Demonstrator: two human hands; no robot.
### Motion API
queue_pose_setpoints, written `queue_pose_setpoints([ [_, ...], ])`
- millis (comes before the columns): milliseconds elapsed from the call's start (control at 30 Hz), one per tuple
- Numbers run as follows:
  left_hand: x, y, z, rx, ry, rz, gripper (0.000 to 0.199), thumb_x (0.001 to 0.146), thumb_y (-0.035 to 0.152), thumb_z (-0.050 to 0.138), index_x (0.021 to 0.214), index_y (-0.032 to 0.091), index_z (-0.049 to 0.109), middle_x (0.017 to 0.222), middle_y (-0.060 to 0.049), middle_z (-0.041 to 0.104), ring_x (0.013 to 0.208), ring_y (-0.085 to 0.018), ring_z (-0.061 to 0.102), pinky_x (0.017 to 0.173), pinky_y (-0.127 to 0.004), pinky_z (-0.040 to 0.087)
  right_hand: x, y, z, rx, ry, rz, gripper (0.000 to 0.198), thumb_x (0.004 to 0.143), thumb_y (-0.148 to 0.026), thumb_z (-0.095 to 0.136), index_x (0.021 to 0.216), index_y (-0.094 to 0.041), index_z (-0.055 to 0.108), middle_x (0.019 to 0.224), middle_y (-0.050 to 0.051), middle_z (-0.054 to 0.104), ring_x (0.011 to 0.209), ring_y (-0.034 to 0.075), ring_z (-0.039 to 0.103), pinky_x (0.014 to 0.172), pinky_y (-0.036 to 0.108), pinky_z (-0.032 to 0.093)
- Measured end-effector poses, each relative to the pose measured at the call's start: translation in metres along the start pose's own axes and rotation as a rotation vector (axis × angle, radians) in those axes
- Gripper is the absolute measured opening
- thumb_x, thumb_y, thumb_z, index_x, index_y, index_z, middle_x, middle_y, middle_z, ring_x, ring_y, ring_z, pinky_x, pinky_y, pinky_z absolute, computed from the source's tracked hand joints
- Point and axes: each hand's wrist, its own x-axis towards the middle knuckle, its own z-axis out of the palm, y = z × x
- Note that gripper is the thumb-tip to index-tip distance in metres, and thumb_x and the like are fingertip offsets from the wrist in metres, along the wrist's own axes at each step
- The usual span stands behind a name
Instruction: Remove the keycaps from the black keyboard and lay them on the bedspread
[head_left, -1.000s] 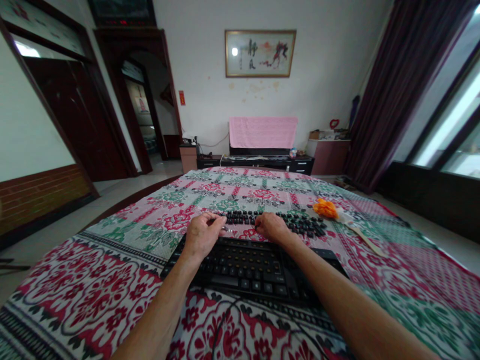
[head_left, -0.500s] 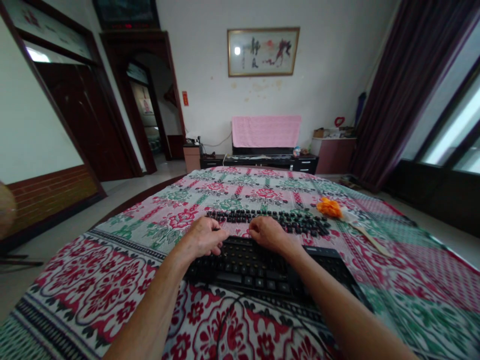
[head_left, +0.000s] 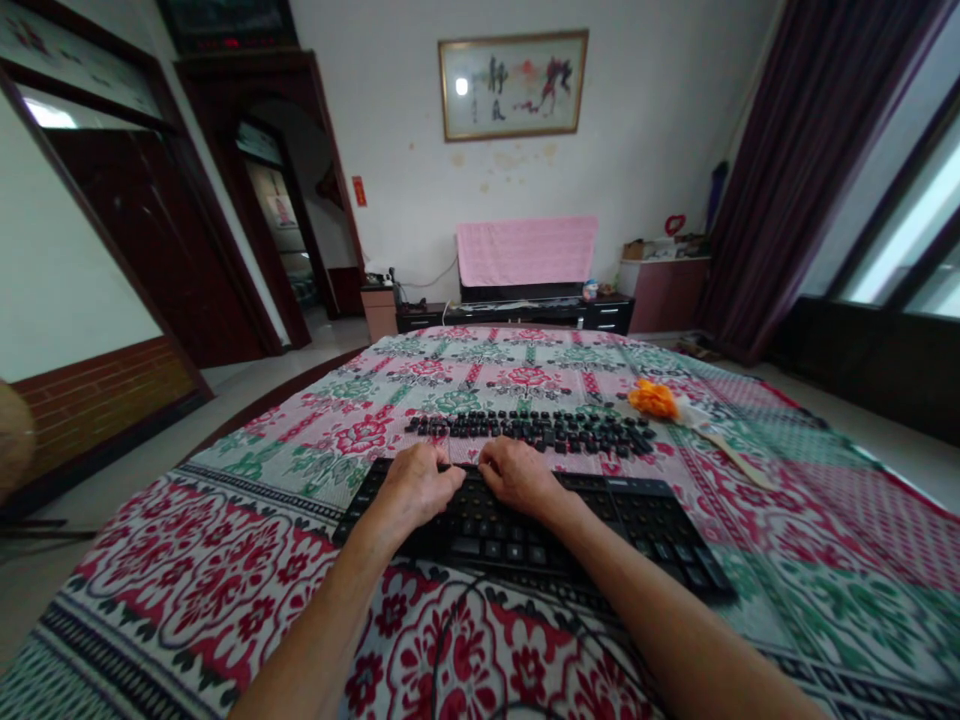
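A black keyboard (head_left: 649, 515) lies flat on the flowered tablecloth, with bare key posts showing in its upper rows and keycaps still on the lower ones. Over its upper left part is my left hand (head_left: 416, 485), fingers curled and thumb pointing right. Just to the right, my right hand (head_left: 519, 478) bends its fingers down at the keyboard's top rows. Both sets of fingertips are partly hidden, and I cannot make out what is in them. Beyond the keyboard, loose black keycaps (head_left: 550, 437) are laid out in rows.
An orange flower-like bunch (head_left: 654, 399) and a pale flat stick (head_left: 739, 462) lie to the right on the tablecloth (head_left: 225, 560). The keyboard's cable (head_left: 442, 630) loops near me. A low cabinet with a pink cloth (head_left: 527, 252) stands against the far wall.
Both hands have shifted slightly left, and my left hand's fingers look more closed. The keyboard's left end now shows beyond my left hand. The whole view has tilted slightly.
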Motion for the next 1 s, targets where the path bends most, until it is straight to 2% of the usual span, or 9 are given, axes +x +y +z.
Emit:
queue_pose_setpoints([
  [133, -0.009, 0.008, 0.000, 0.032, 0.051, 0.015, 0.012, 0.059, 0.028, 0.059, 0.051, 0.018, 0.061, 0.034, 0.001, 0.050, 0.043, -0.015, 0.055, 0.050, -0.022, 0.037, -0.002, -0.002, 0.000, 0.005, -0.006, 0.021, 0.026, 0.085, -0.027, 0.038, 0.092, -0.015, 0.060, 0.091, 0.009, 0.061, 0.084, 0.016, 0.055, 0.072, 0.022, 0.036],
  [300, -0.013, 0.001, 0.004, 0.061, 0.062, 0.074, 0.014, 0.062, 0.027, 0.057, 0.069, 0.019, 0.067, 0.042, 0.000, 0.056, 0.046, -0.016, 0.058, 0.051, -0.022, 0.038, -0.001, -0.001, 0.004, -0.006, 0.036, 0.004, 0.026, 0.085, -0.028, 0.037, 0.088, -0.015, 0.059, 0.087, 0.009, 0.060, 0.081, 0.016, 0.055, 0.069, 0.023, 0.037],
  [400, -0.009, -0.009, 0.005, 0.014, 0.069, 0.041, 0.017, 0.062, 0.025, 0.057, 0.075, 0.017, 0.065, 0.048, -0.001, 0.061, 0.045, -0.015, 0.058, 0.049, -0.021, 0.038, -0.002, 0.000, 0.005, -0.007, 0.043, -0.007, 0.026, 0.085, -0.027, 0.036, 0.087, -0.015, 0.059, 0.087, 0.009, 0.060, 0.080, 0.016, 0.055, 0.069, 0.023, 0.037],
  [600, -0.006, -0.010, -0.002, 0.025, 0.052, -0.014, 0.017, 0.064, 0.026, 0.056, 0.076, 0.016, 0.064, 0.040, 0.001, 0.056, 0.042, -0.015, 0.057, 0.047, -0.021, 0.038, -0.003, 0.000, 0.006, -0.002, 0.047, -0.001, 0.025, 0.086, -0.027, 0.036, 0.089, -0.015, 0.058, 0.088, 0.009, 0.060, 0.081, 0.016, 0.055, 0.070, 0.023, 0.036],
  [867, -0.023, 0.007, 0.003, 0.300, 0.178, 0.244, 0.010, 0.064, 0.024, 0.058, 0.067, 0.018, 0.065, 0.057, -0.003, 0.061, 0.060, -0.017, 0.058, 0.062, -0.025, 0.038, -0.003, 0.001, 0.009, 0.011, 0.067, -0.008, 0.024, 0.085, -0.027, 0.037, 0.089, -0.015, 0.058, 0.088, 0.008, 0.059, 0.079, 0.015, 0.054, 0.069, 0.023, 0.036],
  [933, -0.023, 0.006, 0.004, 0.317, 0.188, 0.259, 0.010, 0.064, 0.024, 0.058, 0.068, 0.018, 0.065, 0.056, -0.003, 0.061, 0.060, -0.018, 0.058, 0.063, -0.026, 0.038, -0.003, 0.002, 0.009, 0.015, 0.066, -0.017, 0.023, 0.084, -0.026, 0.038, 0.089, -0.015, 0.057, 0.088, 0.008, 0.058, 0.079, 0.015, 0.054, 0.069, 0.023, 0.036],
  [1000, -0.020, 0.002, 0.004, 0.282, 0.150, 0.217, 0.012, 0.065, 0.026, 0.057, 0.069, 0.018, 0.065, 0.052, -0.002, 0.060, 0.055, -0.017, 0.058, 0.058, -0.025, 0.038, -0.003, 0.002, 0.009, 0.021, 0.064, -0.018, 0.023, 0.084, -0.026, 0.038, 0.089, -0.015, 0.057, 0.088, 0.008, 0.058, 0.080, 0.015, 0.054, 0.069, 0.023, 0.036],
])
